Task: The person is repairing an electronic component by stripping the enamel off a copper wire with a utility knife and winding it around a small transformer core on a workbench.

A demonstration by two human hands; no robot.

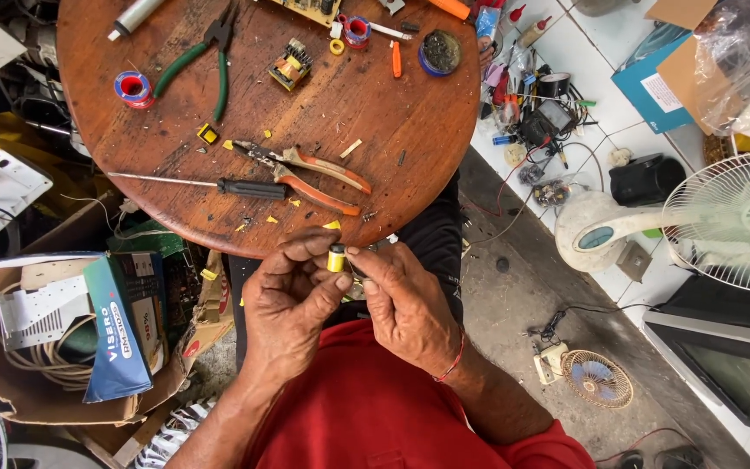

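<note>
I pinched a small yellow transformer bobbin (336,259) between the fingers of my left hand (292,300) and right hand (405,304), both closed on it. I held it close below the table (392,130) edge for a clear look, orange-handled pliers (310,174) lying just beyond my fingertips.

Both forearms come up from the near edge of the scene and converge in the middle. The left hand (288,300) is curled, its thumb and forefinger pinched together at the tips. The right hand (405,304) sits just beside it, fingers bent inward, its fingertips meeting the left's. A red string circles the right wrist.
</note>
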